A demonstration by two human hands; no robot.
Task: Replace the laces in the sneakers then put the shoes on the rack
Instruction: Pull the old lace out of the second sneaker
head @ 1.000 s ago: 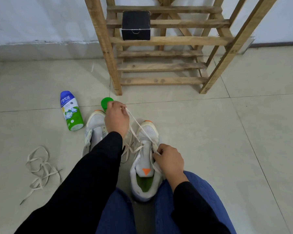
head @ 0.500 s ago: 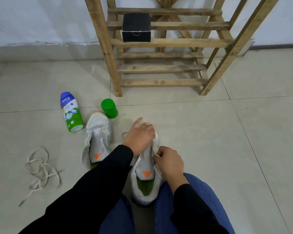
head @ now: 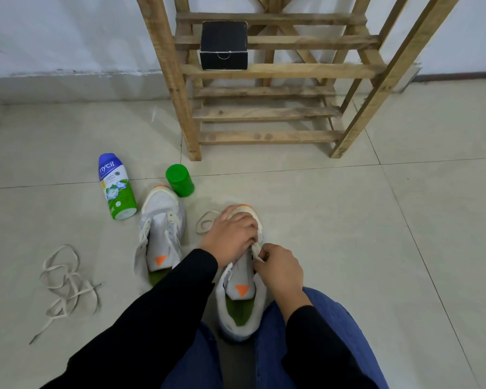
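Pulled back down since a second ago, left hand (head: 230, 234) is curled round the toe of the near sneaker (head: 240, 301) on the floor (head: 348, 248), lace (head: 255, 249) is pinched at the eyelets by right hand (head: 279, 269), fingertips mostly hidden tbh.

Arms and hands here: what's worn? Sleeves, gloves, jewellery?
Long black sleeves cover both arms to the wrists: left sleeve, right sleeve. The left hand and right hand are bare: no gloves, no rings or watch visible.
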